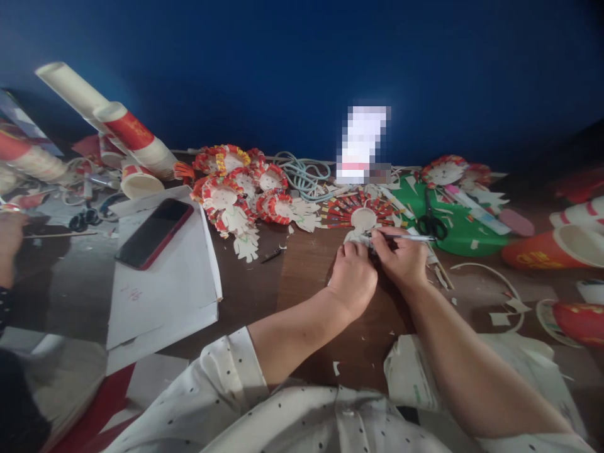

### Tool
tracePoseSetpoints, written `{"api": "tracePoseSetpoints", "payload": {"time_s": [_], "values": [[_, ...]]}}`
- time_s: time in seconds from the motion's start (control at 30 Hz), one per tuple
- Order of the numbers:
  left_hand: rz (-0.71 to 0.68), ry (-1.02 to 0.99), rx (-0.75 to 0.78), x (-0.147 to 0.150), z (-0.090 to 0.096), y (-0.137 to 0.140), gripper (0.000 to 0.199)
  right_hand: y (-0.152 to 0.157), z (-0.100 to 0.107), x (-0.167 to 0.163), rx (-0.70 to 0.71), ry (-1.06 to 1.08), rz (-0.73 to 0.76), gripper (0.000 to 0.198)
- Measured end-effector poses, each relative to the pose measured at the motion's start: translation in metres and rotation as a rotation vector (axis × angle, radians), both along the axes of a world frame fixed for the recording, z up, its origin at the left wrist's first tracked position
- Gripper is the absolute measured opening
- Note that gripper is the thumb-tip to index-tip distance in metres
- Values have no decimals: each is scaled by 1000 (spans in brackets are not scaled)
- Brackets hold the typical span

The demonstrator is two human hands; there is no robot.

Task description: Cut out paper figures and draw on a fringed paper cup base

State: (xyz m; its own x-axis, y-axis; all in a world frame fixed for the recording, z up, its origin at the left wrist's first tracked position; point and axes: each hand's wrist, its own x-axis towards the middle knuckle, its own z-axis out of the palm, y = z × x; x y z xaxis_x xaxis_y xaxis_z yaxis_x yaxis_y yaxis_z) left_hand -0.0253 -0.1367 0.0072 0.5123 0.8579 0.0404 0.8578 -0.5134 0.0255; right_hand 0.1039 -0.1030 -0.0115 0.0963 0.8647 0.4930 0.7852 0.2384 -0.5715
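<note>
A white paper cut-out figure (364,219) with a fan of red patterned strips around its round head lies on the brown table in front of me. My left hand (353,277) has its fingers curled over the lower part of this figure, holding it against the table. My right hand (401,255) grips a slim pen (415,238) between thumb and fingers. The pen's tip is at the figure's body, close to my left fingers, and I cannot see the mark it makes. Finished-looking red-rimmed figures (231,207) are piled to the left.
Black scissors (430,220) rest on a green sheet (481,242) at the right. Red paper cups (542,248) lie further right. A phone (155,233) sits on white board (163,302) at left, near stacked cups (136,138). Blue cord (306,176) lies behind. Another person's hand (9,248) shows far left.
</note>
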Motion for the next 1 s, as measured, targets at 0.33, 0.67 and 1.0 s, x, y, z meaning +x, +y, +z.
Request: {"api": "tracePoseSetpoints", "payload": {"time_s": [0.33, 0.67, 1.0], "values": [[6, -12, 41, 1, -3, 0, 48, 1, 0, -2, -51, 20, 60, 29], [3, -7, 46, 1, -6, 0, 49, 2, -3, -3, -39, 85, 125, 28], [5, -3, 56, 2, -6, 0, 49, 2, -6, -3, -59, 130, 138, 27]]}}
